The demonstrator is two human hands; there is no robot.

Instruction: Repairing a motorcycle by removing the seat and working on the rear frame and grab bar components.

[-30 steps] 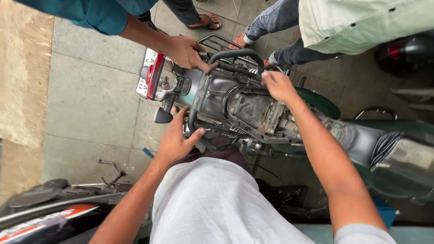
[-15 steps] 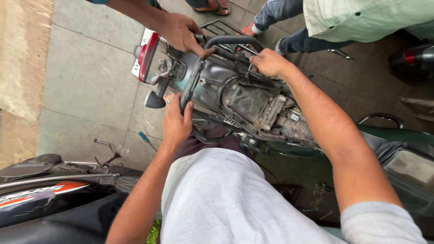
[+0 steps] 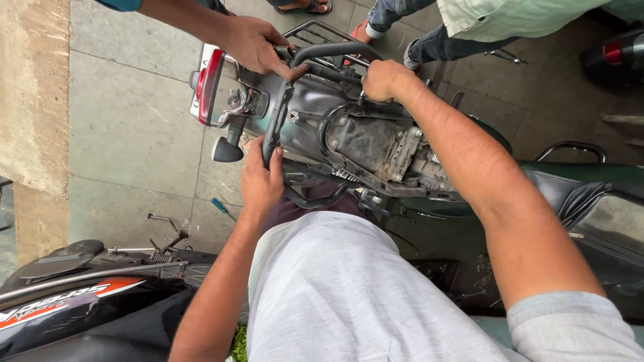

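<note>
The motorcycle lies across the middle of the view, seat off, its bare rear frame and tail section reaching toward eleven o'clock. The black grab rail arches over the tail, just above the red tail lamp and its round turn indicator.

The left hand sits at the seven o'clock side of the tail, fingers clenched round the lower end of the rail's near arm. The right hand is at one o'clock of it, closed in a fist on the far arm where that meets the frame; whether it also holds a small tool I cannot tell. A co-worker's hand comes in from eleven o'clock and grips the top of the rail's curve.

Judging from this, the rail is being seated or lifted on its mounts. That is best done with both arms moved evenly, the co-worker steadying the loop, so that neither side binds or scrapes the lamp housing.

The mounting bolts are hidden under the hands. The front of the motorcycle is cut off at three o'clock, and a second black scooter at eight o'clock shows only in part. A small blue-handled tool lies on the paved floor, too small to identify.
</note>
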